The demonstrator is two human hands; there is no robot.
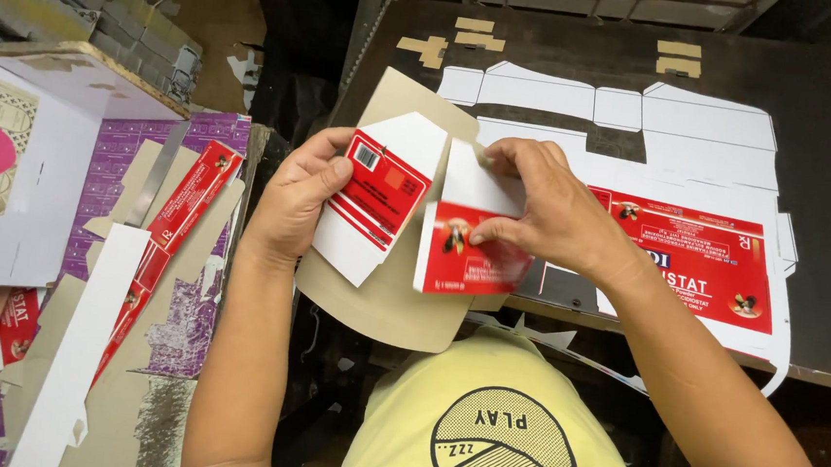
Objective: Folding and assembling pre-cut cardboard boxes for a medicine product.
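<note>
My left hand grips a flat red-and-white die-cut carton blank by its left edge, thumb on the red panel. My right hand pinches a second red-and-white piece just to the right, fingers bent over its white upper flap. Both pieces are held in front of a brown cardboard sheet, above my lap. Behind my right hand, a large printed sheet with red panels and white cut-out flaps lies on the dark work table.
To the left lies a pile of offcuts: red strips, white strips and purple printed board. An open white box stands at far left. Small brown card pieces sit at the table's far edge.
</note>
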